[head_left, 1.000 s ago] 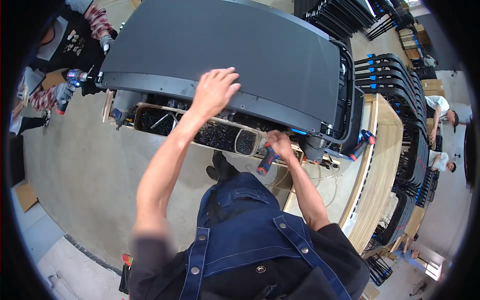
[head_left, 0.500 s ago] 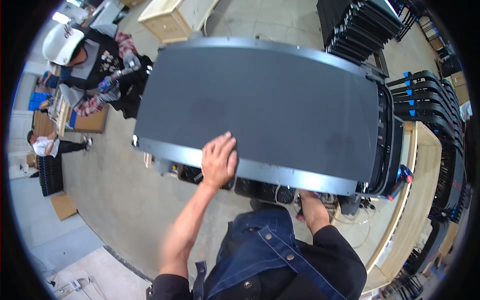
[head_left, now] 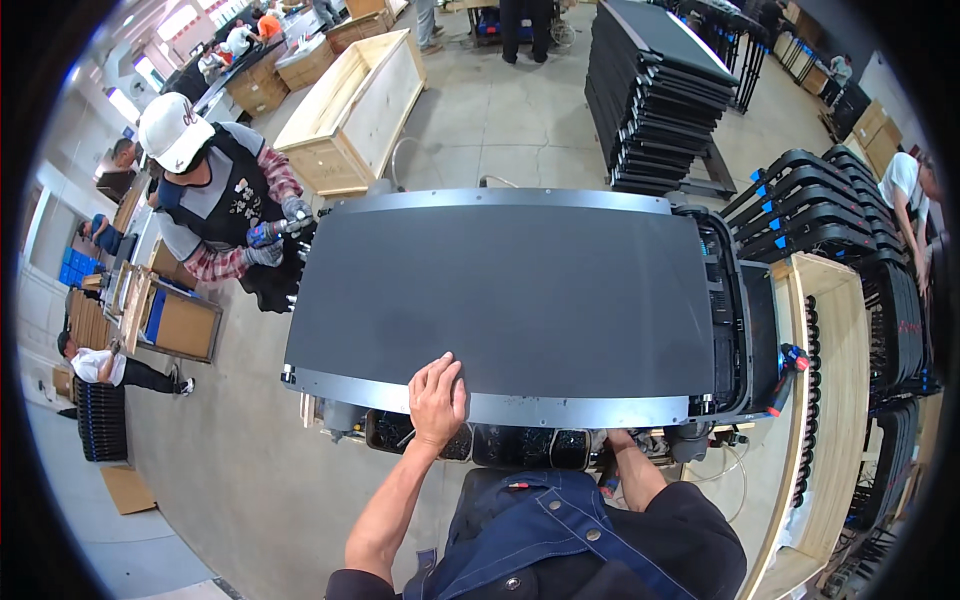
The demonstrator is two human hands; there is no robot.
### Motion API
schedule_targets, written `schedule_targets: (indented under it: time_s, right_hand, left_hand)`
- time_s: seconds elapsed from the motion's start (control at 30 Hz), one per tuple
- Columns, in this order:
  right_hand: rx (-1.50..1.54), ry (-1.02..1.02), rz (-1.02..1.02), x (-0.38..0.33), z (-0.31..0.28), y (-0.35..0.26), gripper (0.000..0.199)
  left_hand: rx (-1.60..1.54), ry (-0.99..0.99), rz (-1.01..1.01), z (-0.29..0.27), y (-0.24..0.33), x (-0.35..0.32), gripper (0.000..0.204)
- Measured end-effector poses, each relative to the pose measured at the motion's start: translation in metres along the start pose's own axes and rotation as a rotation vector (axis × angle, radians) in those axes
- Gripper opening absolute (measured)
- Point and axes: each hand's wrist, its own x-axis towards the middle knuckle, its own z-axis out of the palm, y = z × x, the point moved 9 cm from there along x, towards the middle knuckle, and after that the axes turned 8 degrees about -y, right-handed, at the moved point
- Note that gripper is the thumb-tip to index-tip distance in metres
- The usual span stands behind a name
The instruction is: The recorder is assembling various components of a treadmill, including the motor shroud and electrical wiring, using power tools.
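Observation:
A treadmill deck (head_left: 500, 300) with a wide black belt lies level in front of me. Along its near edge runs a silver side rail (head_left: 540, 410). My left hand (head_left: 436, 402) rests flat across the rail and the belt's edge, its fingers stretched out. Under the near edge, toward the right, my right hand (head_left: 621, 440) reaches in; its fingers are hidden by the rail. Black bins (head_left: 515, 445) with small dark parts show below the deck, between my hands.
At the deck's left end a co-worker (head_left: 225, 190) holds a power drill (head_left: 268, 233). Another drill (head_left: 792, 362) sits by a wooden crate (head_left: 840, 400) on the right. Black frames (head_left: 820, 215) and stacked dark panels (head_left: 655, 100) stand behind; an open crate (head_left: 355, 110) lies back left.
My view has tilted up, so the deck sits lower in the picture and more of the far room shows. The co-worker's drill is now at the deck's left end. My left hand stays on the rail.

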Motion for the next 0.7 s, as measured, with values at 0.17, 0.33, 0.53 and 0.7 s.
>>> schedule_targets:
  time_s: [0.17,0.33,0.53,0.7]
  right_hand:
    - [0.303,-0.032,0.035,-0.011,0.001,-0.003,0.041]
    - [0.294,-0.196,0.307,-0.038,0.050,0.014,0.039]
    - [0.423,-0.385,0.249,-0.064,0.114,-0.015,0.035]
    - [0.617,-0.272,0.069,-0.074,0.136,-0.064,0.035]
  left_hand:
    - [-0.013,0.016,0.024,-0.003,0.002,-0.002,0.033]
    - [-0.017,0.028,0.034,-0.009,0.009,-0.007,0.032]
    - [-0.045,0.017,0.020,-0.009,0.001,-0.016,0.032]
    - [-0.088,0.028,-0.012,-0.011,-0.005,-0.023,0.031]
